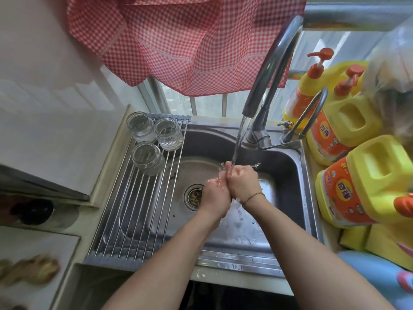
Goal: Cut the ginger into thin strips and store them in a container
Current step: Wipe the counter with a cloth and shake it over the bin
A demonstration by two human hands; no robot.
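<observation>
Over the middle of the steel sink, I had both hands pressed together under the stream from the tap. The right hand was curled over the left hand; whether either pinched anything I could not tell. The ginger lay blurred on the worktop at the near left edge, well apart from the hands. Three glass jars stood on the roll-up rack across the sink's left side, and yellow detergent bottles crowded its right rim.
</observation>
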